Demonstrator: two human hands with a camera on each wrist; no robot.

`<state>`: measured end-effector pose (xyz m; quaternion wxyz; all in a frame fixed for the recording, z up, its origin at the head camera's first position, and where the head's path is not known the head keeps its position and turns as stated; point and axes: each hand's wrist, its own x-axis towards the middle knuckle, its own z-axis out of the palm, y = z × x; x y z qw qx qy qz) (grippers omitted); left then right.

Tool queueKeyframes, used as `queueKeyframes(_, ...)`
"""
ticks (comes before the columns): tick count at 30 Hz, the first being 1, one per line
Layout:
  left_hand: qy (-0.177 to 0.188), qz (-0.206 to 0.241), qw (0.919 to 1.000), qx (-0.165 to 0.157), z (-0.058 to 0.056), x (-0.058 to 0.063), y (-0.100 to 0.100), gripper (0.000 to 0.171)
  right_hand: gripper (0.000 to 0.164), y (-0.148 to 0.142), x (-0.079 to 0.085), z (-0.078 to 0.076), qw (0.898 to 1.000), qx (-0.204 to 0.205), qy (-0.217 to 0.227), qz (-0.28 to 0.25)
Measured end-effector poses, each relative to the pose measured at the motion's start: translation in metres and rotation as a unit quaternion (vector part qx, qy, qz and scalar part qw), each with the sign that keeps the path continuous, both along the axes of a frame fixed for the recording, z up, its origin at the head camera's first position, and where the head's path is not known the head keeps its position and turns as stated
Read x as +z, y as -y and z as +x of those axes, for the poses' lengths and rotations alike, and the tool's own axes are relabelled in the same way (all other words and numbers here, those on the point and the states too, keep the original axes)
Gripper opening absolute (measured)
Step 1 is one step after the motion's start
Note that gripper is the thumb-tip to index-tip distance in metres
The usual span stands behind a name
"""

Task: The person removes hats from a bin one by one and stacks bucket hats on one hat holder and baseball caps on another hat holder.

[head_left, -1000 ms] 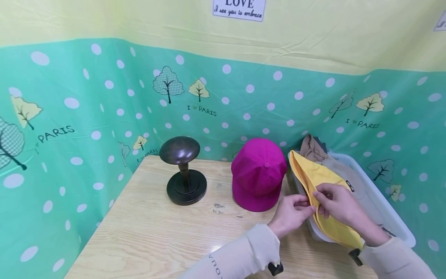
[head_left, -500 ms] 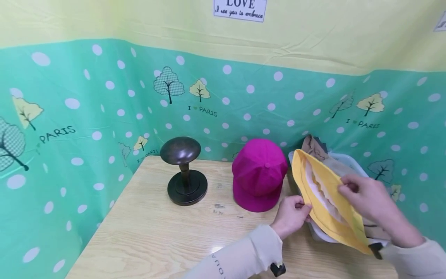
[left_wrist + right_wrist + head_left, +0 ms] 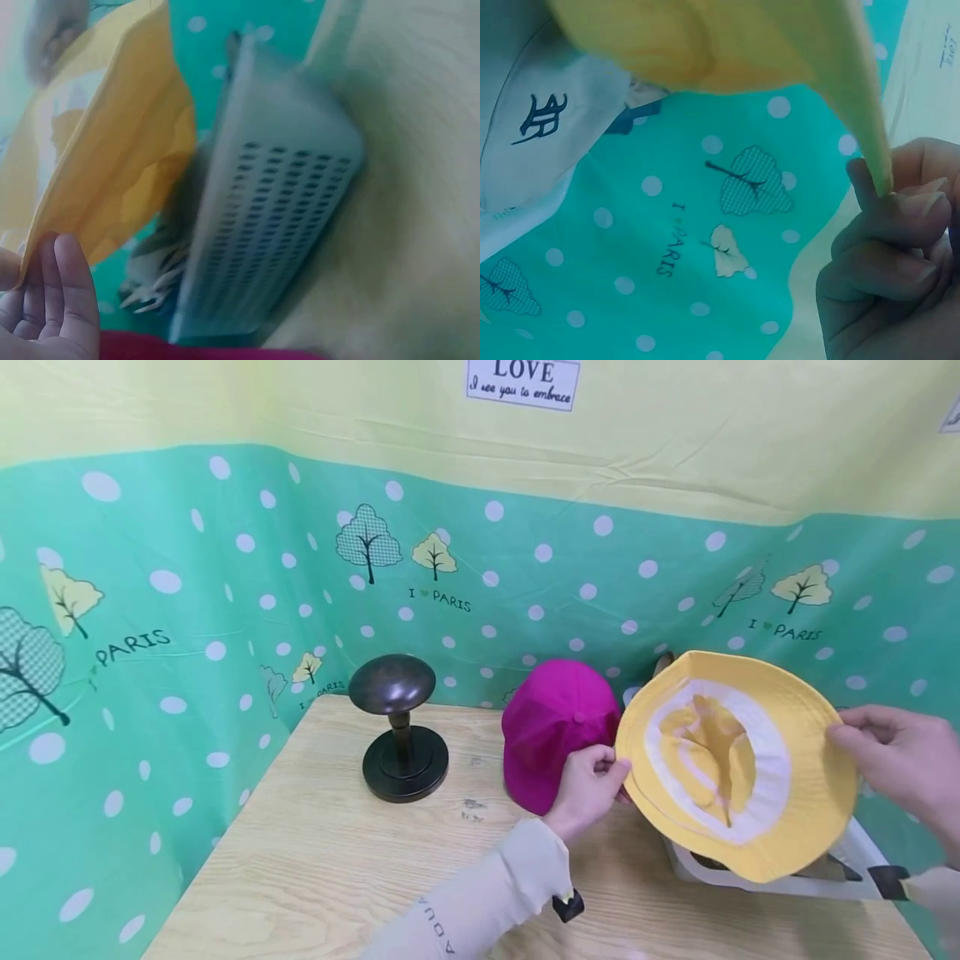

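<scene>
Yellow bucket hat (image 3: 712, 752), held in the air over the worktop's (image 3: 322, 843) right edge, its opening turned toward the person. A pale band lines the inside; the crown is creased and partly caved in. Left hand (image 3: 588, 785): thumb and fingers nearly closed, pinching the brim's left margin. Right hand (image 3: 907, 760): fingers bent, the opposite margin nipped between thumb and forefinger. Behind and below, largely hidden from where I stand, the perforated basket (image 3: 270, 195) sits along the right edge; a pale cap with a dark emblem (image 3: 544, 112) shows at it. Whether hat and basket touch cannot be told. The magenta cap (image 3: 558, 718) rests by the middle of the far edge, the dark hat stand (image 3: 400, 735) near the far left corner.

Likely faults. Each grip takes only a thin strip of cloth, so a sharp tug could free one side and let the hat swing down. Spreading the brim alone may leave the crown dented, since nothing pushes it out from within. The left hand overlaps the magenta cap in the head view; a careless sweep could shove that cap. A low brim might snag the basket's rim and drag it.
</scene>
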<state>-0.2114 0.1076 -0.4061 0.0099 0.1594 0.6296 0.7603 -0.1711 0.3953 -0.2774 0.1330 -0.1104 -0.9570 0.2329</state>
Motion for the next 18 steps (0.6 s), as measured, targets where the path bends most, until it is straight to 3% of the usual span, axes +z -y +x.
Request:
queueKeyframes(7,-0.019,-0.007,0.9992,0.034,-0.007,0.017,0.022,0.013,0.045,-0.006,-0.008,-0.004,1.0,-0.027,-0.015,0.004)
queueKeyframes(11,-0.018,-0.015,0.9986,0.047,-0.01,0.019,0.033,0.013,0.047,-0.009,-0.016,-0.005,0.999,-0.04,-0.005,-0.003)
queueKeyframes(18,-0.041,-0.111,0.9887,0.092,-0.01,0.016,0.048,0.009,0.051,-0.001,-0.031,-0.003,0.999,0.005,0.009,-0.042)
